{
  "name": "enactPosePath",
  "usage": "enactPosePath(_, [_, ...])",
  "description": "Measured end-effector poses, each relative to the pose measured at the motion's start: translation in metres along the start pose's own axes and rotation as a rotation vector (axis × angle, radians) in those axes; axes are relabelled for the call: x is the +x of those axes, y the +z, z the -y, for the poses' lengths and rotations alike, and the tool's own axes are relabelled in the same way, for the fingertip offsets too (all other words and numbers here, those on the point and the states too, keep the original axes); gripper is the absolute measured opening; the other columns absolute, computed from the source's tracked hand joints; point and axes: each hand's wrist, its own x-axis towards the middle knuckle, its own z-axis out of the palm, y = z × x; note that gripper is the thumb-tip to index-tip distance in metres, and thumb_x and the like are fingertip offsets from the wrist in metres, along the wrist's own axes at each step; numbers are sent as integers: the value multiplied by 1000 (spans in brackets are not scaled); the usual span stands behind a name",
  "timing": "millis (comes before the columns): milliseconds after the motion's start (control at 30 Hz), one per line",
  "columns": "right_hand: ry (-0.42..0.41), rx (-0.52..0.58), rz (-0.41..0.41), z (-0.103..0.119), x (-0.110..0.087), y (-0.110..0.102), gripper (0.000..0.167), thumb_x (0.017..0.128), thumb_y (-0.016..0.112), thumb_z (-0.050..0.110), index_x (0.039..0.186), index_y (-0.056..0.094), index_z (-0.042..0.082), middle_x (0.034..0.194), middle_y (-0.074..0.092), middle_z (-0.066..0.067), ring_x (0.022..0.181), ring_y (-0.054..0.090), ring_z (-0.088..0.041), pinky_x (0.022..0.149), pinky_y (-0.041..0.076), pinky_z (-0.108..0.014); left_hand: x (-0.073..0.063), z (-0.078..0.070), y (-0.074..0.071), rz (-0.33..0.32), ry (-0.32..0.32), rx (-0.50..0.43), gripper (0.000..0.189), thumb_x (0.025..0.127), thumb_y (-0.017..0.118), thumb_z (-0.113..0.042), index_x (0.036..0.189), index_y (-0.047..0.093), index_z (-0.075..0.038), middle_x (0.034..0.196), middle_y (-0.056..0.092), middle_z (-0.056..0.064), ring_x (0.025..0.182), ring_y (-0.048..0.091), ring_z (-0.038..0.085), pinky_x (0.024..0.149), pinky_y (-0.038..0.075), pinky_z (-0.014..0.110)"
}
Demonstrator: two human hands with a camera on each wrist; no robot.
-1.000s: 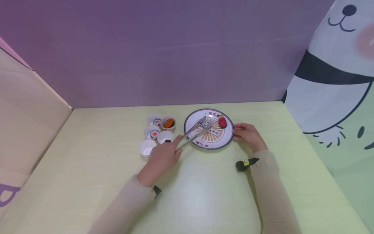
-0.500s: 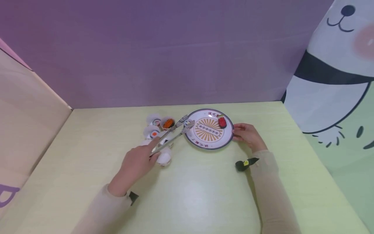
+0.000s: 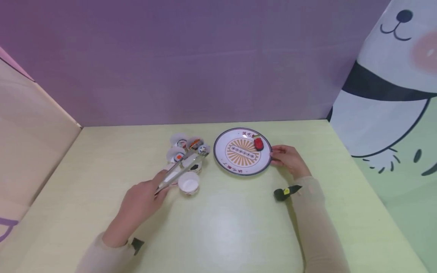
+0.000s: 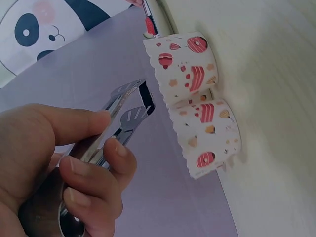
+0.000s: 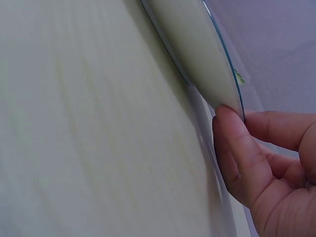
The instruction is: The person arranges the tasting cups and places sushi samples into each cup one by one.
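My left hand (image 3: 141, 199) grips metal tongs (image 4: 129, 96), with their tips over the paper cups in the head view. A small round white sushi roll (image 3: 204, 149) with a dark edge sits between the tips; in the left wrist view only its black side shows. My right hand (image 3: 288, 159) pinches the right rim of a white plate (image 3: 223, 149) with a dark edge, thumb and fingers on either side of it in the right wrist view. Towards the plate's upper right lies one red-topped sushi piece (image 3: 258, 144), dark around its side.
Several white paper cups with a cake print stand left of the plate. One holds an orange-topped piece (image 3: 195, 143), another a roll with an orange centre (image 3: 178, 156). The front cup (image 3: 189, 182) shows a bare white inside. A purple wall (image 3: 205, 68) closes off the back.
My left hand has drawn back to the left and nearer, taking the tongs and roll from over the plate to over the cups. The right hand keeps its hold on the rim.
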Motion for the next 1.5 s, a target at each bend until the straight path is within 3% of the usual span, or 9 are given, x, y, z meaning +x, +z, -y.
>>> enactPosePath(767, [-9,10,18,0,0,-1,44,94,50,-2,133,36,-14,103,52,-10,75,61,-4,76,52,-21,-56,20,-20,-20,-80,61,46,87,67,-25,127,51,-10,53,41,-3,47,37,14,40,31,32])
enactPosePath(1233, [-22,5,14,-1,0,0,43,94,50,-2,132,36,-16,101,52,-9,74,61,-4,74,53,-20,-68,32,-28,11,-95,58,48,86,68,-25,128,52,-8,52,36,-4,46,34,13,41,29,30])
enactPosePath(1500, [-8,2,6,-2,1,-1,43,94,50,-1,133,37,-14,100,51,-8,74,60,-4,74,53,-20,-70,45,-30,45,-81,58,48,85,69,-25,128,54,-8,55,43,-3,49,36,14,43,32,32])
